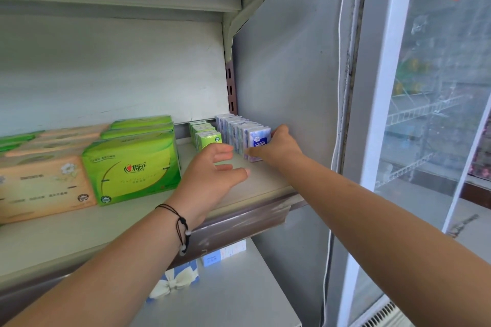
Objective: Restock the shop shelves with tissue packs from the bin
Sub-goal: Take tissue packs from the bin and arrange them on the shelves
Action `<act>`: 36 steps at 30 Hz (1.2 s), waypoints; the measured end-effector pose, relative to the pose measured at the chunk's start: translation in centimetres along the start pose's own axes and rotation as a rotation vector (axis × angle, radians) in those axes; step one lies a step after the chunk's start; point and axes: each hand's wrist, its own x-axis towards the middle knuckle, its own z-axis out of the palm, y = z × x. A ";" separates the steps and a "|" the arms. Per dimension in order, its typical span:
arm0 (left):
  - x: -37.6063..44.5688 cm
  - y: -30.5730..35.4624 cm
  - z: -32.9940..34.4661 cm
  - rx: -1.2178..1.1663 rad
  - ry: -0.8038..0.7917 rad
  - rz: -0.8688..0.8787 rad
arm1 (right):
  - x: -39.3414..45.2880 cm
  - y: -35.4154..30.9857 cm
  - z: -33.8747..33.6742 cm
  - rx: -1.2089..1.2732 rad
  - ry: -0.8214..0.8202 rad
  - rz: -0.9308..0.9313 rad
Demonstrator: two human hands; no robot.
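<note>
while both arms reach over the shelf's front edge [239,210], the left hand [210,175] hovers above the shelf, holding nothing, fingers loosely spread toward the small packs. just beyond, the right hand [276,147] curls round the front blue tissue pack [258,141], thumb under, fingers on its far side, likely seating it upright against its row [233,127] in the shelf's back right corner. a short row of small green packs [206,135] stands just left. large green packs [132,164] and orange packs [39,186] fill the left side. no bin is in view.
</note>
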 end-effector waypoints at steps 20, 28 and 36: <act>-0.1 0.0 0.1 0.012 0.004 -0.009 | 0.3 0.5 0.4 0.041 -0.016 0.024; -0.2 0.1 0.1 0.024 0.023 -0.011 | 0.1 0.6 0.1 0.132 0.052 -0.029; -0.3 0.2 0.0 0.033 0.035 -0.016 | -1.1 0.6 -1.3 0.108 0.153 -0.144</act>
